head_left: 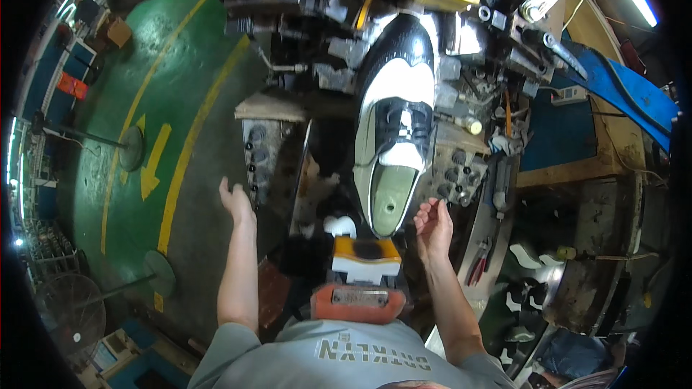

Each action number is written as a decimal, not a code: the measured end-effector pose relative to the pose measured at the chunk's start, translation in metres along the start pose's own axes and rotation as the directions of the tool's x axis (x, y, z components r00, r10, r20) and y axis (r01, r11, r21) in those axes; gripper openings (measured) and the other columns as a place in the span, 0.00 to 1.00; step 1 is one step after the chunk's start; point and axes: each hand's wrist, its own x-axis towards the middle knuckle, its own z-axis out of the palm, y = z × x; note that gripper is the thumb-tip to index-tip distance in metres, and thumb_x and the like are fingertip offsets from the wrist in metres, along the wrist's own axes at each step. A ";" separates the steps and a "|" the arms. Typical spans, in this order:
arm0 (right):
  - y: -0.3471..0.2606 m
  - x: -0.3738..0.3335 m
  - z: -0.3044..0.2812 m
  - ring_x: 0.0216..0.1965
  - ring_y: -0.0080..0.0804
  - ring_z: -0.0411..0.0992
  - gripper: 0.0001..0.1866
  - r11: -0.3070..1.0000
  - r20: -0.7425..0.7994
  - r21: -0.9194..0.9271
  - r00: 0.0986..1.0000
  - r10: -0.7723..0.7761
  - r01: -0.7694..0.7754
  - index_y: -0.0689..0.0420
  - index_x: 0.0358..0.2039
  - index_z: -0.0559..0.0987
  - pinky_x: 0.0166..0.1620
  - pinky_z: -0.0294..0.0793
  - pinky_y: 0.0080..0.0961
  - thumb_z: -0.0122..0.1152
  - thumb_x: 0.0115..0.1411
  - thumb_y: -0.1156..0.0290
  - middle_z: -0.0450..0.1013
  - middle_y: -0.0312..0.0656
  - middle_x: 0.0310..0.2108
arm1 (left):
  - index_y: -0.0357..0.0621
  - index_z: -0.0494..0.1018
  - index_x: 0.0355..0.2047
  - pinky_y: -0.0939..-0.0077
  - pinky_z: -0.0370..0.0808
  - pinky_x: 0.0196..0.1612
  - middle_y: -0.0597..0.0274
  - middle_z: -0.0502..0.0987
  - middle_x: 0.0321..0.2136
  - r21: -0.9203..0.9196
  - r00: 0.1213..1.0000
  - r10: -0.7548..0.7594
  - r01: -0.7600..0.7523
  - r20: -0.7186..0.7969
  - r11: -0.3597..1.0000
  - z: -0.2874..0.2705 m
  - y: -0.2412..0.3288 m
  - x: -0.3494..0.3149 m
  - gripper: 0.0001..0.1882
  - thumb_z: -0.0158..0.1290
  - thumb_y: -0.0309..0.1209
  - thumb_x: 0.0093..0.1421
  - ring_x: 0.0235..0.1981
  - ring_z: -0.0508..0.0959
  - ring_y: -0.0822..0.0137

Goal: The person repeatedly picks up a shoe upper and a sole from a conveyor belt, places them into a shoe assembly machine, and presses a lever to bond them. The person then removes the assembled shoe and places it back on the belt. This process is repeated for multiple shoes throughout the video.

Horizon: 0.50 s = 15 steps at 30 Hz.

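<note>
A black and white lace-up shoe [398,101] sits in the machine with its toe pointing away from me. Inside it shows a pale green last [389,209] with a round hole near the heel end. My right hand [435,227] is beside the heel, apart from it, palm up with loosely bent fingers and nothing visible in them. Off to the left, my left hand [236,199] hangs in the air near a panel of knobs [257,151]. Its thumb and fingers are apart and hold nothing.
Metal machine parts [339,54] crowd around the shoe's toe. Close to my body is an orange pad [358,302] below a yellow-topped block [366,251]. Red-handled pliers [478,266] lie at right, near several shoes [526,295]. A green floor [108,144] with yellow markings stretches left.
</note>
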 end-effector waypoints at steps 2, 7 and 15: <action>0.006 -0.005 -0.013 0.30 0.25 0.74 0.14 1.000 -0.037 -0.008 0.999 0.021 -0.021 0.57 0.42 0.74 0.35 0.75 0.22 0.49 0.70 0.59 0.75 0.38 0.31 | 0.31 0.62 0.60 0.67 0.58 0.64 0.46 0.66 0.59 -0.040 0.990 0.118 -0.116 0.074 0.992 -0.003 0.006 -0.011 0.26 0.45 0.19 0.59 0.61 0.66 0.56; 0.017 -0.025 -0.038 0.30 0.26 0.75 0.15 0.997 -0.089 -0.044 0.994 0.058 -0.062 0.57 0.43 0.74 0.36 0.76 0.23 0.49 0.70 0.58 0.76 0.38 0.31 | 0.34 0.69 0.53 0.72 0.67 0.57 0.55 0.77 0.47 -0.052 0.880 0.378 -0.380 0.288 0.923 -0.009 0.044 -0.093 0.17 0.45 0.20 0.63 0.51 0.74 0.65; 0.035 -0.045 -0.061 0.28 0.27 0.75 0.17 0.991 -0.105 -0.104 0.991 0.078 -0.089 0.59 0.44 0.74 0.34 0.77 0.24 0.49 0.70 0.57 0.76 0.40 0.31 | 0.33 0.67 0.53 0.75 0.73 0.44 0.52 0.78 0.39 -0.060 0.650 0.237 -0.282 0.722 0.958 -0.016 -0.042 -0.162 0.20 0.54 0.27 0.62 0.40 0.77 0.66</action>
